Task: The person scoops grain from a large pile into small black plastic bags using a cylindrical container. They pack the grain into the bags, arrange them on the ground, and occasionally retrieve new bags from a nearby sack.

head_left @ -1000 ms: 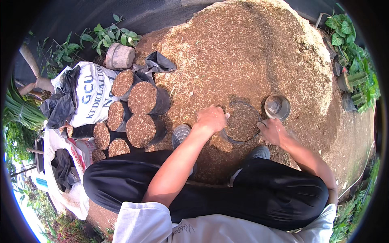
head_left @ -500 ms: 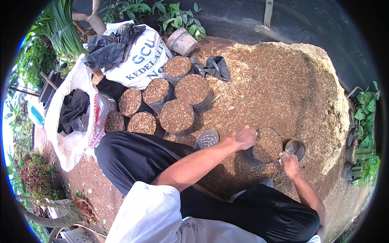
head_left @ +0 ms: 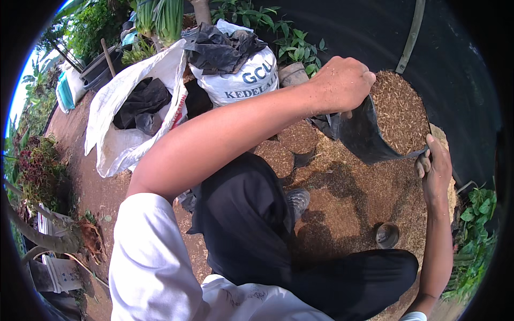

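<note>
A black plastic grow bag (head_left: 369, 136) filled with brown husk-like planting mix is lifted off the ground, up near the camera. My left hand (head_left: 342, 83) grips its rim on the left. My right hand (head_left: 436, 171) grips the rim on the right. Beneath it lies the big heap of brown mix (head_left: 353, 192). A small round metal cup (head_left: 386, 234) sits on the heap near my right knee.
Filled black grow bags (head_left: 278, 155) stand in a cluster beyond my shoe (head_left: 297, 200). Behind them are a white printed sack (head_left: 243, 80) topped with black plastic, an open white sack (head_left: 134, 112) holding dark bags, and green plants at the left and right edges.
Both hands have raised the filled grow bag off the heap toward the camera. The right hand has left the metal cup on the heap. The view has swung left.
</note>
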The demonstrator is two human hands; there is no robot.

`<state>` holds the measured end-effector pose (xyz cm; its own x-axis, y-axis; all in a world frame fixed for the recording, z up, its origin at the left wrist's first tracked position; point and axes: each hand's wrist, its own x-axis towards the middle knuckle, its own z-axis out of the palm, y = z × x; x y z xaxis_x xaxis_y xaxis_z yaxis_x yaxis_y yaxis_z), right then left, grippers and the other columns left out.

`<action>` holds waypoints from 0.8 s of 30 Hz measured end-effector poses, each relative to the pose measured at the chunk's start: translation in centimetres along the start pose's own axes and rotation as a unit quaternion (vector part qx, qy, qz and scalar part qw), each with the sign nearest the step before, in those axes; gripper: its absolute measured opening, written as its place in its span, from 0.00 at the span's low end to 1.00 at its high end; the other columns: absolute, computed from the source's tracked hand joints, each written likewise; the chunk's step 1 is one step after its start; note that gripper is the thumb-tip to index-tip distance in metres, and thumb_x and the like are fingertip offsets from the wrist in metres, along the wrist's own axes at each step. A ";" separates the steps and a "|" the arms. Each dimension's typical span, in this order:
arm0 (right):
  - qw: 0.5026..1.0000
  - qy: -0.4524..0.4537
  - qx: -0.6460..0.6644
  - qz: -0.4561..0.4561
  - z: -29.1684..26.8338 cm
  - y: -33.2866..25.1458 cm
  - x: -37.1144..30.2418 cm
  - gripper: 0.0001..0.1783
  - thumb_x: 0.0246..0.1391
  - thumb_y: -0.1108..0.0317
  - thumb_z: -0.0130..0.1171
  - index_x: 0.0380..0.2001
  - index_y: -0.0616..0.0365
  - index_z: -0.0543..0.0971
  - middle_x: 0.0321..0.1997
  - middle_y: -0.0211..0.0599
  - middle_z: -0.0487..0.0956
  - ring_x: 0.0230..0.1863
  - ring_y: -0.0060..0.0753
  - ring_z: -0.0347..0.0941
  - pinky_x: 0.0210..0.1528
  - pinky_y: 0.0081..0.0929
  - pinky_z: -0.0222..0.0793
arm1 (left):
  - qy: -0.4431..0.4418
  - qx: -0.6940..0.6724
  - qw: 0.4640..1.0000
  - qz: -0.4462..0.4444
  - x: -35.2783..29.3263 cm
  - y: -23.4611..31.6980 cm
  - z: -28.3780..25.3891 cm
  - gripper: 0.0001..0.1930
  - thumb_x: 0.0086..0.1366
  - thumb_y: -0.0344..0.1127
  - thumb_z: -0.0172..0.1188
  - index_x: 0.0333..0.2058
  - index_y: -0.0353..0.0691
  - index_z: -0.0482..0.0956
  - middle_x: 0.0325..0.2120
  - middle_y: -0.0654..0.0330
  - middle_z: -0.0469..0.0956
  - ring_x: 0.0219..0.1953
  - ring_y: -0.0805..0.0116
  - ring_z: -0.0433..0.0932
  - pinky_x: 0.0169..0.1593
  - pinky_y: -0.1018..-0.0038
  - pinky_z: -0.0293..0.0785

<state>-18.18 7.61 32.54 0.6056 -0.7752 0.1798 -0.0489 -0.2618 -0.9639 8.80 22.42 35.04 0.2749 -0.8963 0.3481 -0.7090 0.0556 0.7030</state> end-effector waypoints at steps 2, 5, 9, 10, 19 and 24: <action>0.993 -0.007 0.090 -0.075 4.2 -3.5 1.8 0.20 0.76 0.56 0.51 0.27 0.50 0.70 0.17 0.20 0.58 0.22 0.17 0.64 0.30 0.23 0.68 | 0.063 0.094 0.992 0.057 -1.9 1.0 -5.2 0.19 0.78 0.38 0.45 0.33 0.31 0.77 0.22 0.48 0.80 0.26 0.58 0.86 0.44 0.60 0.84; 0.979 -0.087 0.082 -0.168 9.7 -8.8 2.7 0.18 0.77 0.59 0.51 0.29 0.51 0.72 0.16 0.20 0.59 0.24 0.21 0.70 0.37 0.28 0.77 | 0.123 0.017 0.992 -0.035 -6.1 1.9 -11.6 0.18 0.79 0.31 0.44 0.56 0.25 0.79 0.22 0.52 0.81 0.30 0.58 0.90 0.39 0.63 0.87; 0.958 -0.234 0.111 -0.122 17.7 -12.6 3.2 0.19 0.76 0.58 0.51 0.26 0.50 0.72 0.14 0.18 0.63 0.26 0.25 0.79 0.42 0.33 0.83 | 0.158 -0.165 0.964 -0.135 -13.8 2.1 -19.6 0.19 0.77 0.41 0.49 0.25 0.40 0.71 0.19 0.64 0.68 0.19 0.69 0.76 0.29 0.68 0.85; 0.944 -0.289 0.124 -0.104 20.1 -12.6 3.2 0.21 0.75 0.57 0.51 0.24 0.49 0.71 0.14 0.19 0.63 0.25 0.26 0.79 0.43 0.35 0.83 | 0.176 -0.150 0.954 -0.190 -16.2 1.7 -20.8 0.19 0.78 0.41 0.49 0.25 0.42 0.70 0.19 0.69 0.64 0.21 0.73 0.72 0.34 0.67 0.88; 0.823 -0.556 -0.112 -0.003 39.8 -5.6 0.2 0.22 0.72 0.56 0.51 0.25 0.59 0.73 0.17 0.29 0.74 0.26 0.33 0.85 0.34 0.29 0.79 | 0.346 -0.006 0.871 -0.348 -35.2 -6.3 -18.2 0.22 0.81 0.43 0.49 0.30 0.33 0.75 0.17 0.66 0.68 0.19 0.73 0.75 0.27 0.72 0.73; 0.732 -0.651 -0.199 -0.018 46.5 1.6 -2.6 0.18 0.67 0.65 0.46 0.30 0.69 0.77 0.29 0.47 0.85 0.28 0.38 0.88 0.34 0.35 0.84 | 0.373 0.016 0.835 -0.404 -41.7 -13.6 -14.3 0.22 0.81 0.43 0.49 0.30 0.33 0.75 0.18 0.62 0.72 0.20 0.71 0.76 0.27 0.69 0.71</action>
<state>17.14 35.95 21.38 0.8438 0.3738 -0.3851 -0.0842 -0.6165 -0.7828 16.24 65.35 19.85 0.9916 -0.1111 0.0661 -0.1100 -0.4568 0.8827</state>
